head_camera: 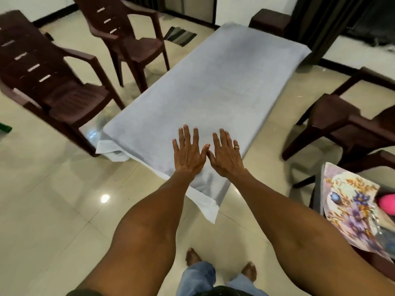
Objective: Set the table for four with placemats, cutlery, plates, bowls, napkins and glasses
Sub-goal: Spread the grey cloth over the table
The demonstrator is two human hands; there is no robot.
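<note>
Both hands lay flat on the near end of the counter [213,77], which was covered by a pale grey cloth [224,60] hanging over its near corners. The left hand [188,154] and the right hand [224,157] rested palm down side by side, fingers straight and spread, thumbs nearly touching, gripping nothing. A ring [236,147] showed on one finger of the right hand. Dark brown plastic chairs [64,99] stood to the left of the counter, another chair [346,122] to the right. At the right edge, floral placemats [350,201] lay on a separate surface, beside something pink [388,202] too cropped to identify.
</note>
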